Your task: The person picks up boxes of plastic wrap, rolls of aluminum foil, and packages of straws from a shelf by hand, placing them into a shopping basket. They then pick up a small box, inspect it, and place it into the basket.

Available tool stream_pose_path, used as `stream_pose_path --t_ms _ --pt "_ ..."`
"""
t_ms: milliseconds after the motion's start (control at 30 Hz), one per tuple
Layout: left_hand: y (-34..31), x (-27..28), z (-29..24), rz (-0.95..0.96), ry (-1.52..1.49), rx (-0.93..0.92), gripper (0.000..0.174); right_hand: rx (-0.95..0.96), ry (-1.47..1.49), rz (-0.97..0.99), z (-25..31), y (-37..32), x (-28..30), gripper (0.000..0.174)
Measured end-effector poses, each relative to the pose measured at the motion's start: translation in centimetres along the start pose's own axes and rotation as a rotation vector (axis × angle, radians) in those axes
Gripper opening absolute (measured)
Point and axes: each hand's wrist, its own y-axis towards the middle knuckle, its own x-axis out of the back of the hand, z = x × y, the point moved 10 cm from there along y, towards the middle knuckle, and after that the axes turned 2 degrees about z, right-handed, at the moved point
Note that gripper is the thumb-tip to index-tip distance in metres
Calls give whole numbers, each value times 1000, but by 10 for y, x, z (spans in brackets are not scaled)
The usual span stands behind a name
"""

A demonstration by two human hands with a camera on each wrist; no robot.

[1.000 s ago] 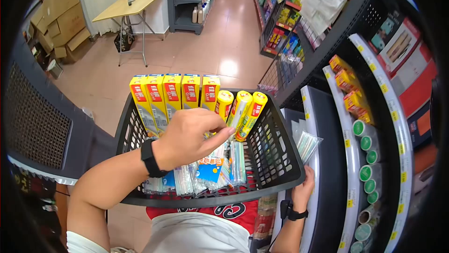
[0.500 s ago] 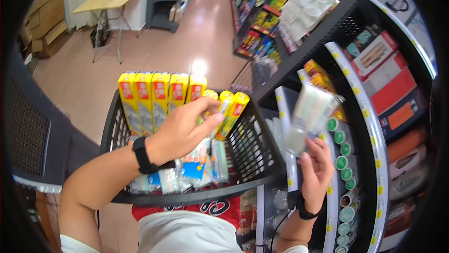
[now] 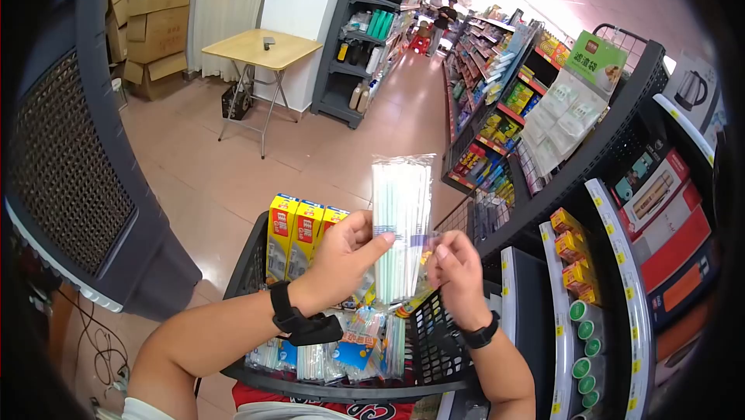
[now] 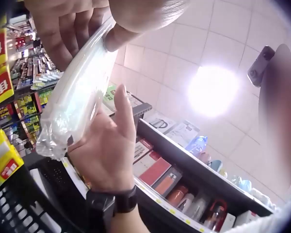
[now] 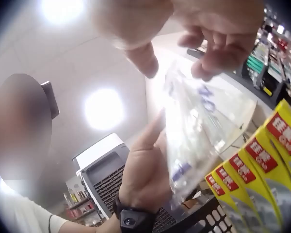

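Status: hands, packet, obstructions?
Left hand pinching straw packet. Right hand at its edge, grip unclear. Straw packet over loaded basket. No obstruction visible.

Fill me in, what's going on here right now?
A person stands in a shop with a black basket in front of them and store shelves to their right. Their left hand grips a clear packet of what look like straws, held upright and not in the basket. The right hand is at the packet's edge; whether its fingers grip it is hard to tell. Yellow boxes and more clear packets are in the basket.
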Motion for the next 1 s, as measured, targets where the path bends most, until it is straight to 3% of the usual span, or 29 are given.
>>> stream_pose_path --t_ms 100,167,333,467,933,1000 --pt "2 7 10 -13 -69 47 30 20 161 63 -22 -11 -12 36" --pt "1 8 23 38 -17 114 29 68 59 80 -20 -16 -26 31" --pt "-1 5 30 47 65 162 30 -49 44 37 -33 -21 -27 15" --pt "-2 1 29 54 83 164 32 -120 83 3 -40 -23 -19 15" --pt "-5 -2 30 57 164 203 42 -46 33 -20 -39 -30 -14 15" --pt "-5 0 22 0 220 93 49 -42 41 -30 -40 -30 -14 15"
